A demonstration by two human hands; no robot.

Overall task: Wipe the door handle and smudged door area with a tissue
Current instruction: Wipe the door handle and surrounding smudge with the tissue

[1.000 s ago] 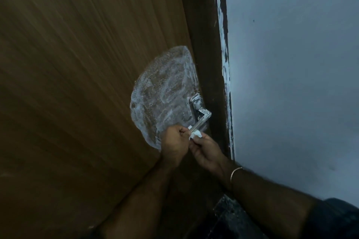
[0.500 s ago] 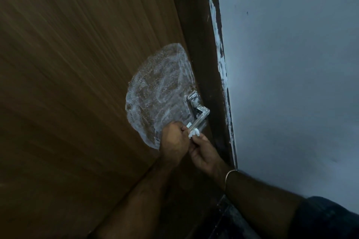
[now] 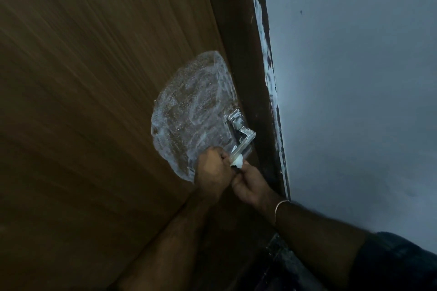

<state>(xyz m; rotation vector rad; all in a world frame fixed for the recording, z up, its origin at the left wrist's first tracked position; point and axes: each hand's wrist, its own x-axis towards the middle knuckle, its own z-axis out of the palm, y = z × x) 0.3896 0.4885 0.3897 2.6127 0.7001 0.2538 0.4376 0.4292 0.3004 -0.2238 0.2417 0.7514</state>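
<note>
Holding a white tissue (image 3: 237, 161) at the tip of the shiny door handle (image 3: 242, 140) near mid-frame, the right hand (image 3: 250, 184) pinches it, the left hand (image 3: 212, 170) curls beside, and a white smudge (image 3: 194, 113) spreads above.

The door (image 3: 82, 101) is brown wood-grain with a matt finish, coated near the lever by a whitish, streaky smear (image 3: 191, 113). The door handle (image 3: 241, 134) is shiny polished metal. The wall (image 3: 354, 78) on the right is matt painted plaster, and the tissue (image 3: 237, 162) is soft white paper.
</note>
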